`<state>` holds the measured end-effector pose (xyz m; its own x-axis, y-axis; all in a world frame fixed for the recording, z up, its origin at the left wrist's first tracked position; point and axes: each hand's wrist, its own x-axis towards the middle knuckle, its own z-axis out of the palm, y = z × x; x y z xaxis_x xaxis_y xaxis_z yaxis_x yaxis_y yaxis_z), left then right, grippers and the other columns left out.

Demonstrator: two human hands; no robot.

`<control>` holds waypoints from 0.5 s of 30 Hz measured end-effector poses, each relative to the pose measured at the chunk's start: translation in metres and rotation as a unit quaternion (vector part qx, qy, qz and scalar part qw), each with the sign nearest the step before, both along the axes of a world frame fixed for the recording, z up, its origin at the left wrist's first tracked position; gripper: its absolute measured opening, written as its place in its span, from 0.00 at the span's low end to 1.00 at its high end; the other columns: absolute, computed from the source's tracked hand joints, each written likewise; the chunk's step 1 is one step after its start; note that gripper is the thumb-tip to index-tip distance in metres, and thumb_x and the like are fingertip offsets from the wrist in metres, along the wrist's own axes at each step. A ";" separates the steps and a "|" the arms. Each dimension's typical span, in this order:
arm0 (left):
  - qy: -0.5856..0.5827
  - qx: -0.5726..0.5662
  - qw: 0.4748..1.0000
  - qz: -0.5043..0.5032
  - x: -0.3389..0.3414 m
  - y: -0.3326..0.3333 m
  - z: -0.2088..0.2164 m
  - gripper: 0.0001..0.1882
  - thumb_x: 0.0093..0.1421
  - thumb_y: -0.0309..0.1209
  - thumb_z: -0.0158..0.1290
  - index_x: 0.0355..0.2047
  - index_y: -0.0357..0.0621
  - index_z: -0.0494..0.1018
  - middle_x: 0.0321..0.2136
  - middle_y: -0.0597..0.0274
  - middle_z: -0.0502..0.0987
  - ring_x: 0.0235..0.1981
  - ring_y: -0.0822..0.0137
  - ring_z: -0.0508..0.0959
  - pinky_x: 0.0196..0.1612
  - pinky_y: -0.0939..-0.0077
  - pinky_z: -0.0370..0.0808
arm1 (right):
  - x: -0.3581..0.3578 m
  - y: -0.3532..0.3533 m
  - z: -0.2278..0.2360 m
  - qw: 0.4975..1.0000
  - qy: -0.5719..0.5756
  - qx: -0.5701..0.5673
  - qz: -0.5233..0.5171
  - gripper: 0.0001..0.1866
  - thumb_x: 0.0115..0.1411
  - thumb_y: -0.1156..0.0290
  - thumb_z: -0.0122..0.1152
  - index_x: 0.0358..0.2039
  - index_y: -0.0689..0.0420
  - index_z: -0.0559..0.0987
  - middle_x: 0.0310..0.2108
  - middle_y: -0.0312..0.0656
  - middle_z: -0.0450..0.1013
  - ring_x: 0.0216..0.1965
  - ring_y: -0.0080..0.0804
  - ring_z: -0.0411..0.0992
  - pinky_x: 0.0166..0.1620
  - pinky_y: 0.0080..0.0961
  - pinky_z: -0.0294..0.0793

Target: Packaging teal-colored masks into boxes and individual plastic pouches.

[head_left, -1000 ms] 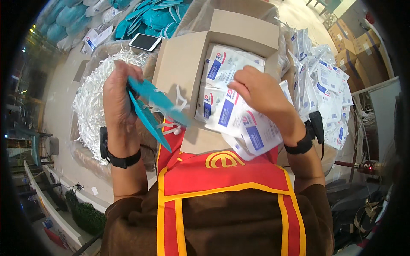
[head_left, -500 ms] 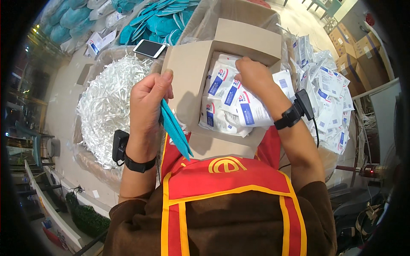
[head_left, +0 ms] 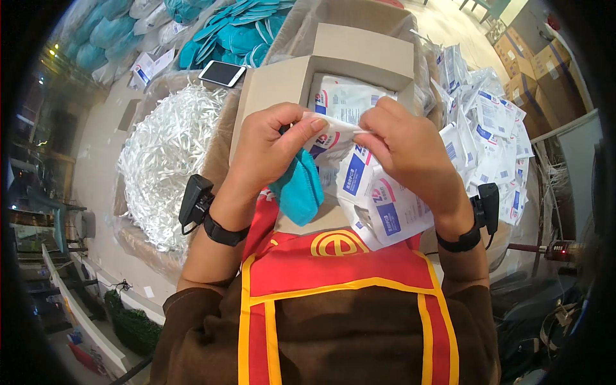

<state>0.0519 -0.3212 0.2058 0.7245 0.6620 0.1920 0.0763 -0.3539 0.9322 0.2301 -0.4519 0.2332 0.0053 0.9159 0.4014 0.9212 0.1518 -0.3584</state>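
Open cardboard box [head_left: 364,46] seen at upper centre, its interior partly blocked by the left hand [head_left: 269,142] and right hand [head_left: 409,142]. White strips [head_left: 168,170] heaped at left of frame; packets [head_left: 499,144] piled at right. Teal mask [head_left: 300,192] held beneath the left grip. At centre, a white packet's [head_left: 333,128] edge pinched by both grips. Phone [head_left: 222,73] laid at upper left.

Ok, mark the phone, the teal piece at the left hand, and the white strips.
Phone [head_left: 222,73], head view: middle of its dark screen.
Teal piece [head_left: 300,192], head view: middle of its visible face.
White strips [head_left: 167,163], head view: middle of the heap.
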 end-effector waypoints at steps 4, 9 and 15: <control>-0.035 0.011 0.999 0.024 0.005 -0.018 0.004 0.09 0.56 0.29 0.58 0.33 0.36 0.77 0.22 0.65 0.76 0.24 0.79 0.71 0.28 0.83 0.68 | -0.004 0.001 -0.003 0.998 0.001 0.048 0.034 0.06 0.56 0.69 0.57 0.31 0.56 0.71 0.28 0.42 0.67 0.27 0.44 0.71 0.29 0.33 0.72; -0.035 0.117 0.991 0.059 0.003 -0.025 0.009 0.07 0.53 0.25 0.58 0.32 0.37 0.76 0.24 0.61 0.75 0.25 0.73 0.74 0.28 0.81 0.69 | -0.008 0.001 -0.003 0.998 0.024 0.041 0.047 0.07 0.56 0.69 0.57 0.33 0.56 0.72 0.29 0.43 0.68 0.30 0.44 0.72 0.30 0.33 0.72; -0.060 0.131 0.988 0.056 0.004 -0.033 0.009 0.08 0.50 0.22 0.59 0.33 0.38 0.76 0.27 0.61 0.76 0.25 0.74 0.74 0.29 0.82 0.69 | -0.004 0.003 -0.013 0.984 0.157 0.032 0.077 0.07 0.53 0.70 0.61 0.31 0.60 0.76 0.26 0.45 0.69 0.29 0.46 0.69 0.32 0.32 0.68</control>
